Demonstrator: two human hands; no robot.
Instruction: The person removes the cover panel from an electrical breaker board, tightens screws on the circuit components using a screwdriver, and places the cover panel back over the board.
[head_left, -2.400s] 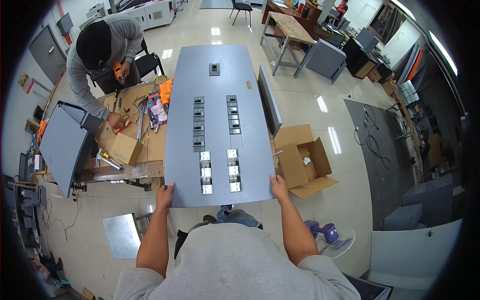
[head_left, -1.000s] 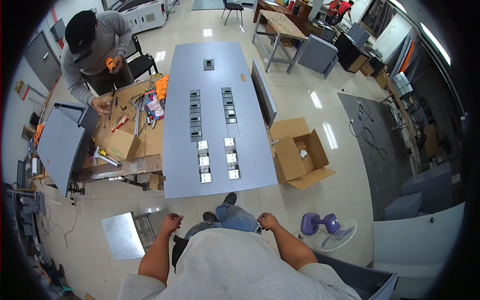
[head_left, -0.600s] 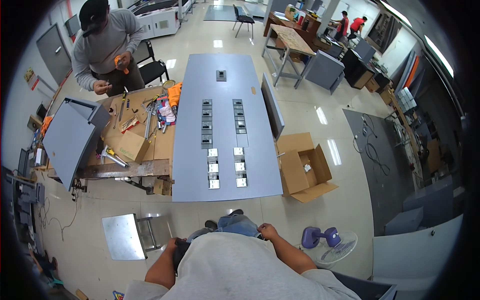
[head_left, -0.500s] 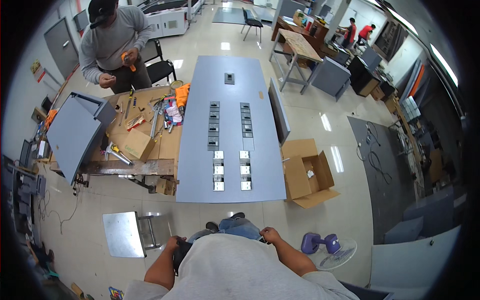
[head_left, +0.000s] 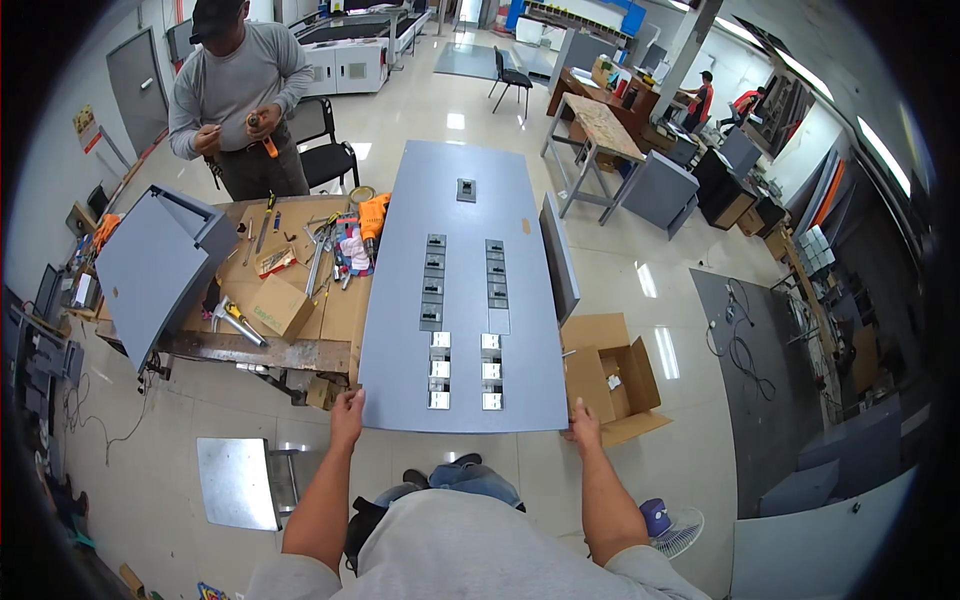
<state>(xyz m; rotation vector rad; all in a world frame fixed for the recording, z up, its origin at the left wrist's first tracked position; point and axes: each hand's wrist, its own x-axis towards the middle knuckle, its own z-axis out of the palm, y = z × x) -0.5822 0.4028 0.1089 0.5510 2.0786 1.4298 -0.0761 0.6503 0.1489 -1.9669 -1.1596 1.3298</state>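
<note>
A long grey metal panel lies in front of me, its far end away from me. My left hand is closed on its near left corner, and my right hand on the near right corner; some fingers are hidden at the edges. Down the panel run two columns of dark circuit breakers, one on the left and one on the right. Nearer me sit silver-coloured metal pieces in a left row and a right row. A single breaker is near the far end.
Left of the panel, a wooden workbench carries hand tools, an orange drill, a small carton and a bent grey sheet-metal cover. Behind it stands a co-worker. An open cardboard box, fan and stool are nearby.
Both my hands have moved from beside my waist forward and outward to the panel's near corners. The view has tilted up a little. The co-worker's hands have shifted slightly.
</note>
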